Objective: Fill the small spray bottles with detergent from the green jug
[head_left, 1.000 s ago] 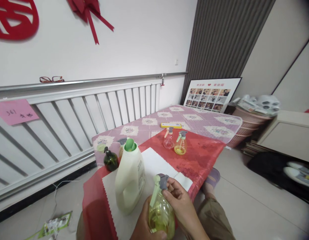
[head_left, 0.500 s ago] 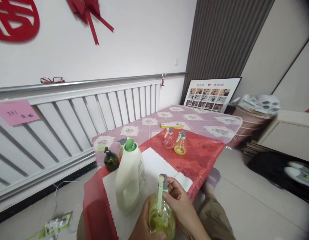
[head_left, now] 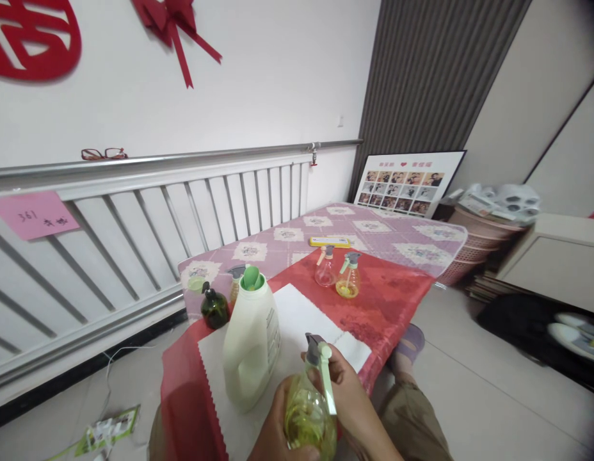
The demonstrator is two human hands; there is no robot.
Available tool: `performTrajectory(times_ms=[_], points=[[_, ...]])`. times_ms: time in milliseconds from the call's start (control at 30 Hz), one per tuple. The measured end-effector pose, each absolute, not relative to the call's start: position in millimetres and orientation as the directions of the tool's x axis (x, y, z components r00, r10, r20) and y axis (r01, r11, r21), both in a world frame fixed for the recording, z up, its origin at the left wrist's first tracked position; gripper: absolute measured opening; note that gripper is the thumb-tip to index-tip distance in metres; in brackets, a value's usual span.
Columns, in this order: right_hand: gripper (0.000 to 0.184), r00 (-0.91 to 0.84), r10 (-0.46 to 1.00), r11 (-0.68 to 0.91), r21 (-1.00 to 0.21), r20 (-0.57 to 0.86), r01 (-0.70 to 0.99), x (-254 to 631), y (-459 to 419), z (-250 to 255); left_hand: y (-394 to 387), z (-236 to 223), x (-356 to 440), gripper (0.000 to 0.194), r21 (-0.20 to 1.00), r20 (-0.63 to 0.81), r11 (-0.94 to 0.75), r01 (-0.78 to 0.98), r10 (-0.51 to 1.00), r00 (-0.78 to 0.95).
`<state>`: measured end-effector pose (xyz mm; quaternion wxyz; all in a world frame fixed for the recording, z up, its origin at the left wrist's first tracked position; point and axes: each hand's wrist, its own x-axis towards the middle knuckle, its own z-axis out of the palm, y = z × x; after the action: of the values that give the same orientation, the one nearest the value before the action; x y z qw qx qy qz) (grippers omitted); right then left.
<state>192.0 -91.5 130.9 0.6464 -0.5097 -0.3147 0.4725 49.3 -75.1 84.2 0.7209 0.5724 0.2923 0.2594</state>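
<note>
A clear yellowish spray bottle with liquid inside is at the table's near edge. My left hand wraps round its body. My right hand is closed about the grey and pale green spray head, partly hidden behind its trigger, which points to the right. Just left of my hands stands a large pale green jug with a green spout in its open mouth. A dark green pump bottle and another grey-topped bottle, partly hidden, are behind the jug.
Two more spray bottles, one pink and one with yellow liquid, stand on the red cloth. Behind them lies a yellow box. White paper lies under the jug. A radiator runs along the wall.
The spray head has turned in my right hand, so its trigger has swung from the left-front side to the right. My left hand keeps the bottle in place.
</note>
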Motion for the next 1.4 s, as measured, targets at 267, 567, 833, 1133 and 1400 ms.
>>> performTrajectory(times_ms=[267,567,833,1133,1400], points=[[0.039,0.244,0.969,0.007,-0.974,-0.049,-0.226,195,-100,138,-77,89,50,0.081,0.955,-0.101,0.275,-0.115,0.661,0.743],[0.052,0.23,0.973,0.04,-0.998,0.026,-0.054,197,-107,139,-77,82,48,0.077,0.95,-0.035,0.251,-0.186,0.677,0.735],[0.059,0.412,0.911,0.061,-0.996,0.026,-0.071,186,-104,134,-76,83,47,0.087,0.967,-0.062,0.213,-0.137,0.725,0.686],[0.052,0.322,0.938,-0.07,-0.981,-0.125,-0.178,195,-101,122,-76,74,47,0.091,0.968,-0.101,0.226,-0.107,0.746,0.659],[0.059,0.414,0.899,-0.014,-0.955,-0.141,-0.295,186,-89,119,-78,61,49,0.097,0.983,-0.126,0.178,-0.044,0.831,0.541]])
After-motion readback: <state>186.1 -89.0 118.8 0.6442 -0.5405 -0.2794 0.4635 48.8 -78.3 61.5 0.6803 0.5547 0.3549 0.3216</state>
